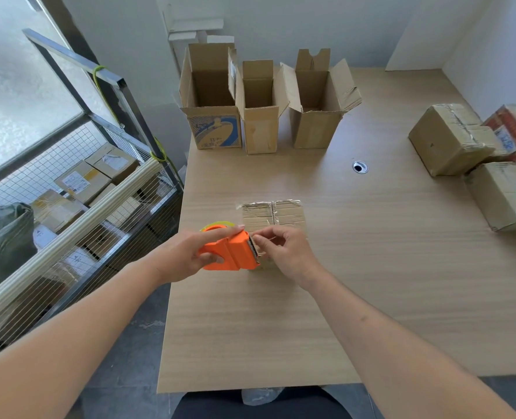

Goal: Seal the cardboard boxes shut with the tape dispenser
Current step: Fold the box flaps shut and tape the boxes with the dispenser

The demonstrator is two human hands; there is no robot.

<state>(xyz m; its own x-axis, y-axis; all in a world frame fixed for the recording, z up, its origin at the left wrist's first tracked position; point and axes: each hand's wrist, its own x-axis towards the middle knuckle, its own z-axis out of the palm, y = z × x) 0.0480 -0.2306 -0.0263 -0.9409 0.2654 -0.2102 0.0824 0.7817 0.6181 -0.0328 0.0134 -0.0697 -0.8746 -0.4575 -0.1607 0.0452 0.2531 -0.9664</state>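
1. Both forearms came in from six o'clock, and between them my left hand [187,255] gripped the orange tape dispenser [229,252], fingers curled round its body and the forefinger laid along its top edge.
2. At three o'clock of the dispenser my right hand [284,252] had thumb and forefinger pinched together at the blade end — on the loose tape end, I judged, though the clear tape itself was too faint to see.
3. Just past my knuckles, toward twelve o'clock, the small cardboard box [273,214] lay flat on the table [371,282], its seam already carrying crinkled tape.
4. Three open boxes [258,107] stood well beyond at twelve o'clock, flaps up, not yet sealed; closed boxes [450,140] sat at two o'clock.
5. Risks, as I judged them: the tape could fold back and stick to itself or to my fingers if I pulled slack; the serrated blade sat just beside my fingertips — a careless tug could nick them; a crooked start would miss the seam.
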